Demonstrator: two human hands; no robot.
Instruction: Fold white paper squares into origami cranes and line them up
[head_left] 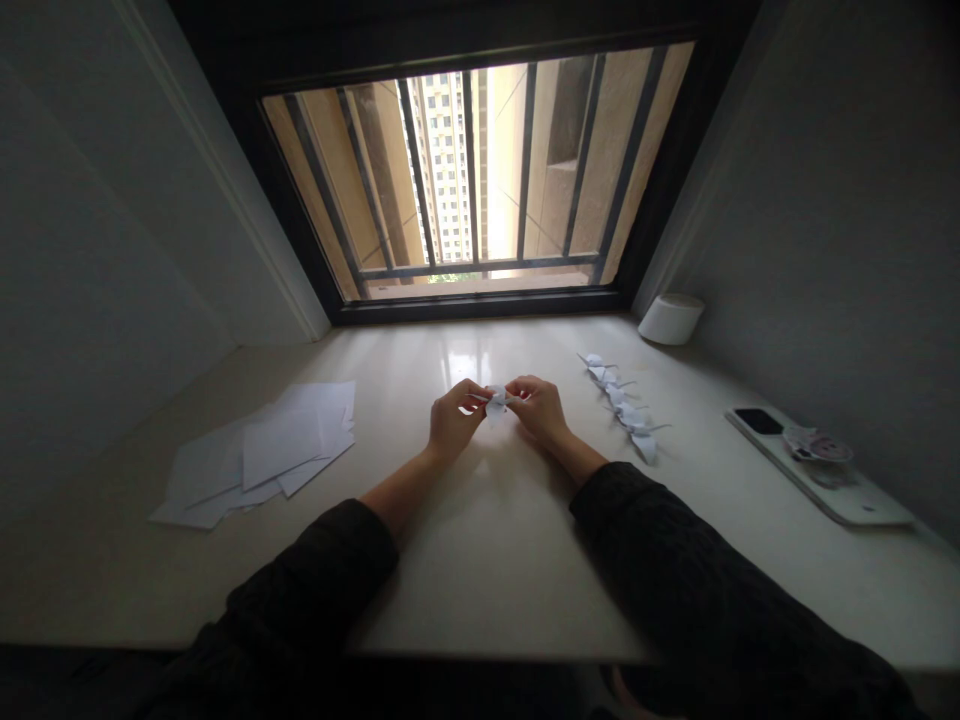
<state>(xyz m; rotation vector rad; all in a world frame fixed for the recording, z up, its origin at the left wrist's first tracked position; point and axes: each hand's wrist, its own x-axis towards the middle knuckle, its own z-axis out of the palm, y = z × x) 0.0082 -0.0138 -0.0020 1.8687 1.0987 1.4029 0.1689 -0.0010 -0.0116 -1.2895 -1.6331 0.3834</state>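
Between my two hands, above the middle of the pale sill, is a small folded white paper crane point(496, 403). My left hand point(456, 415) pinches its left end between thumb and fingers. On the other side my right hand point(538, 408) grips the right end the same way. Fingertips cover parts of the paper, so its exact folds are hard to make out. To the right of my right hand stands a row of several finished-looking paper cranes point(619, 400), set close together in a slanting line.
Loose sheets of white paper point(292, 435) lie overlapping on the left of the sill point(480, 590). At the right are a phone point(817, 470) with a round grip on its back and a white cylindrical object point(671, 318) by the wall. A barred window point(480, 180) closes the far side.
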